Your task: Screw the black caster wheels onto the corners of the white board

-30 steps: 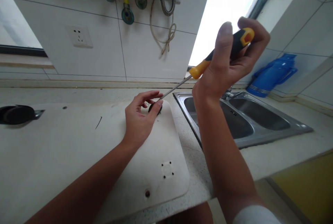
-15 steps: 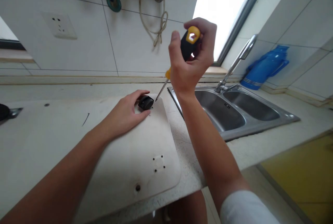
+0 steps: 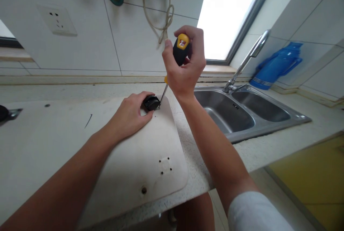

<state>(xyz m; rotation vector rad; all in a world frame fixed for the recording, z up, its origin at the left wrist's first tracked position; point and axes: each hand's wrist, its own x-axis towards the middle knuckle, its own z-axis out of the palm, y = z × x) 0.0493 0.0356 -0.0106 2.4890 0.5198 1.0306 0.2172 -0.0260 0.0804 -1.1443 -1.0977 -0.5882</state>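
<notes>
My left hand is closed around a black caster wheel near the far right corner of a white board. Thumb and fingers grip it from the left side. Wrapped round the black and yellow handle of a screwdriver, my right hand is above and to the right of the wheel. The screwdriver's shaft slants down, its tip at the right edge of the caster's base. Whether a screw sits under the tip is too small to tell. Four-sided groups of small holes mark the board's near right corner.
A second caster is at the far left of the board. To the right stand a double steel sink, a faucet and a blue thermos. A tied cord hangs on the tiled wall behind.
My right hand has moved left and slightly down, bringing the screwdriver's tip to the caster's base. The wheel has turned slightly in my left hand's grip.
</notes>
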